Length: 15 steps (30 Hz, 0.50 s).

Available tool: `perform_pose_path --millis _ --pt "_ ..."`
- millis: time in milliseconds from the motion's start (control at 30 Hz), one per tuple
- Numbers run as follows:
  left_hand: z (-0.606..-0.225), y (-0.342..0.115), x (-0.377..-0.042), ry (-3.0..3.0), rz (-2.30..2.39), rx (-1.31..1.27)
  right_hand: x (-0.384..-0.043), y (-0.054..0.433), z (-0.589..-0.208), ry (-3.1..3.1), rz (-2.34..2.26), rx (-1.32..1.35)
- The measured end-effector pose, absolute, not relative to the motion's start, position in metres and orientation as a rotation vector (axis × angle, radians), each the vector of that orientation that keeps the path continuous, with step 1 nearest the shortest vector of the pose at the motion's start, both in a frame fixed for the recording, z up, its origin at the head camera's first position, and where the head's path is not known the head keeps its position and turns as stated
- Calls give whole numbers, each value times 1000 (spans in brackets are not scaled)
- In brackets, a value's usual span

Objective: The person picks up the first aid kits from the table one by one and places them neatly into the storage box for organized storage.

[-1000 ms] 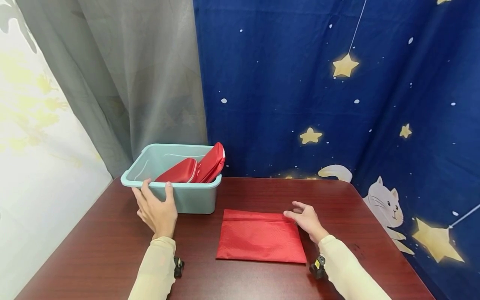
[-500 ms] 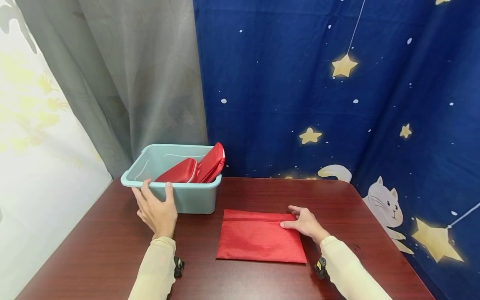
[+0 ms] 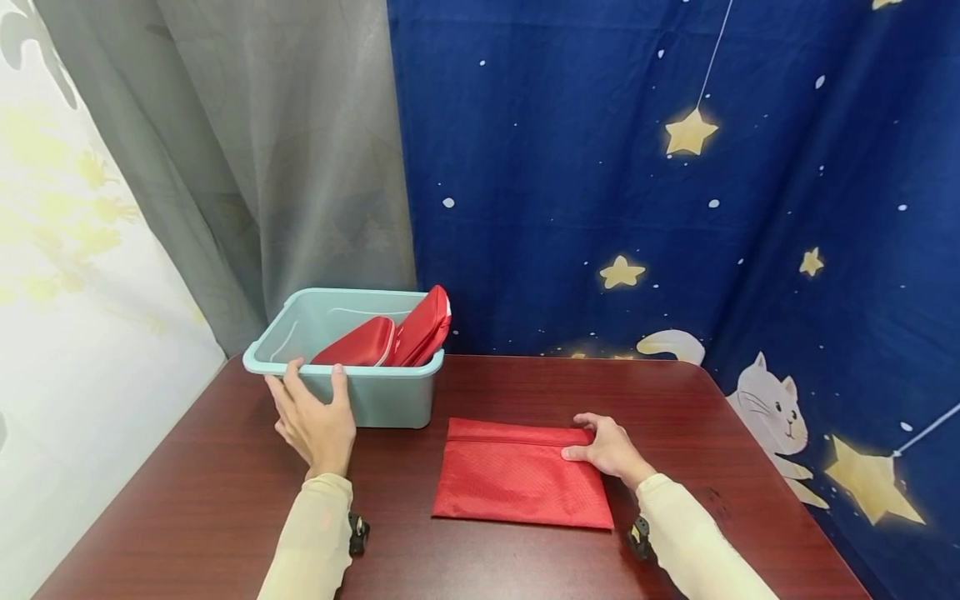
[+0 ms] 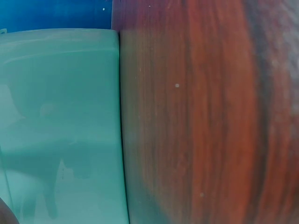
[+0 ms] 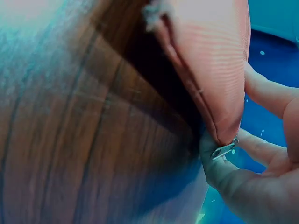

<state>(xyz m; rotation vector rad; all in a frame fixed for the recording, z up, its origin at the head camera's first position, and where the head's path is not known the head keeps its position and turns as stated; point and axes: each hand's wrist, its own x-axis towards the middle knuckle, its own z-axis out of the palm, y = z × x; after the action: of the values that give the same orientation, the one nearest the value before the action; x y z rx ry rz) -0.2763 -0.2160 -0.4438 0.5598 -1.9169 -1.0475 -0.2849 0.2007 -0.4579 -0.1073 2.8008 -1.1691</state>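
Observation:
A flat red zip pouch [image 3: 517, 483] lies in front of me on the table. My right hand [image 3: 609, 448] pinches its upper right corner, thumb on top and fingers behind the edge. From the right wrist, the pouch's edge [image 5: 210, 70] stands lifted off the wood, and a metal zipper pull [image 5: 225, 149] hangs beside the fingers. To the left is a pale teal plastic bin [image 3: 390, 396]. My left hand [image 3: 318, 421] rests against its front, with spread fingertips right at the rim. Two red cases, one wedge-shaped [image 3: 356, 342] and one leaning upright [image 3: 422, 329], sit inside the bin.
The dark red wooden table [image 3: 420, 558] ends at a rounded far edge. A grey curtain [image 3: 322, 167] and a blue star-patterned curtain [image 3: 540, 167] hang close behind it. A white patterned surface [image 3: 90, 375] borders the table's left side.
My right hand has come down onto the pouch's upper right corner, its thumb moving onto the fabric, and now grips it. The left hand and the bin have stayed in place.

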Motion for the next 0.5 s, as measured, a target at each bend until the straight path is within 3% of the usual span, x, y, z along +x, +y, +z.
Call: perform_pose_path --millis 500 --pt "-445 -215 -277 -1912 -1043 558 -284 201 -463 2649 -1263 -176"
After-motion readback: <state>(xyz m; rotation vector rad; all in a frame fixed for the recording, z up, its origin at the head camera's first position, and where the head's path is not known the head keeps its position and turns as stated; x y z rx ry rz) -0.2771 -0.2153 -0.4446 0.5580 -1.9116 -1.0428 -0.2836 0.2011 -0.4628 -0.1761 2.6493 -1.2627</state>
